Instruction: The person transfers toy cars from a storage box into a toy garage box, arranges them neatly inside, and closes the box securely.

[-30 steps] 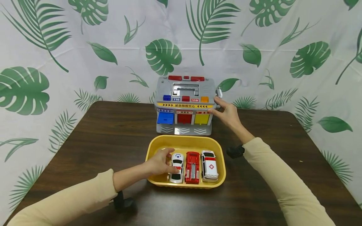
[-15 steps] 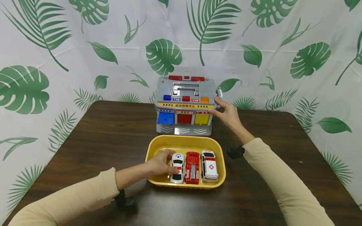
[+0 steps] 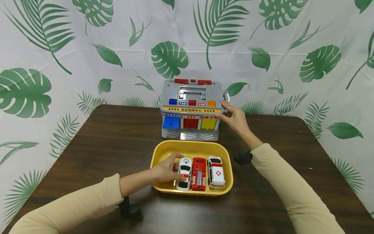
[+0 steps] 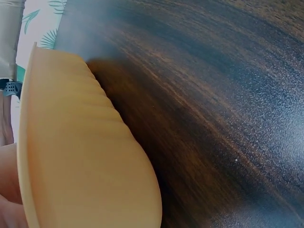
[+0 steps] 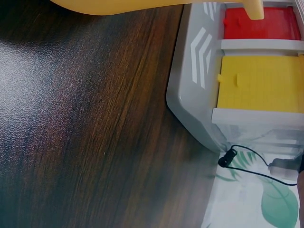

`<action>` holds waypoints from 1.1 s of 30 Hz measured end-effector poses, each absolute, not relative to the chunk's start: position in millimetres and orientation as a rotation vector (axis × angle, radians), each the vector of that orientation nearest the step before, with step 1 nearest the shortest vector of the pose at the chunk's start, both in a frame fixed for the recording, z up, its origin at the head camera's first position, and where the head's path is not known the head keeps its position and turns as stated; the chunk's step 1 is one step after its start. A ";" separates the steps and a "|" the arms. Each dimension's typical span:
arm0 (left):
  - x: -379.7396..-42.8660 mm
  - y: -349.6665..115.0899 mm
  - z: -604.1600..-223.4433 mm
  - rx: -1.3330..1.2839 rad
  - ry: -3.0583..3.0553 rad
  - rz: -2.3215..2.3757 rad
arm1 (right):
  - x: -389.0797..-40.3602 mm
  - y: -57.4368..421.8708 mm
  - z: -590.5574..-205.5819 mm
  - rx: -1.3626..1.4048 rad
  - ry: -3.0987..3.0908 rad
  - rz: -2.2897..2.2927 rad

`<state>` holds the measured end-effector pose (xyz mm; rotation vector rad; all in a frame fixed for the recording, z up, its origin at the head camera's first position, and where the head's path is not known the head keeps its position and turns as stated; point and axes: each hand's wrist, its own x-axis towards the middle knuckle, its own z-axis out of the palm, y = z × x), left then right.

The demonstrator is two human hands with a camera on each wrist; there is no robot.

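In the head view, my left hand [image 3: 166, 169] reaches into a yellow plastic bin [image 3: 156, 152] and grips a white toy police car [image 3: 184, 174], thumb on its rear and fingers at its left side. A red toy fire truck [image 3: 199, 174] lies right beside it, then a white toy ambulance [image 3: 216, 172] with a red cross. Behind the bin stands a grey toy emergency station [image 3: 191, 97]. My right hand [image 3: 235, 118] holds its right front edge, thumb in front. Its blue door [image 3: 171, 123] is swung up; the red door [image 5: 261, 23] and yellow door [image 5: 261, 83] are down.
Everything rests on a dark wooden table [image 3: 117, 130], with a leaf-print cloth [image 3: 125, 65] behind it. A black cord [image 5: 251, 173] with a small toggle hangs at the station's right side in the right wrist view.
The police car has shifted slightly right under my left hand, its front turned a little toward the fire truck. My right hand keeps its hold on the station.
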<state>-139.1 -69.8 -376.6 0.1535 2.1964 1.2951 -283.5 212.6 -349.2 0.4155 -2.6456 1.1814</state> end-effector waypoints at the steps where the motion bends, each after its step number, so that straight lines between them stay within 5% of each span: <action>1: -139.0 -69.9 -376.2 0.152 2.195 1.298 | -283.5 212.5 -349.1 0.417 -2.645 1.182; 33: -185.4 -166.4 -326.0 0.014 1.829 1.708 | -282.1 213.6 -351.3 0.443 -2.631 1.122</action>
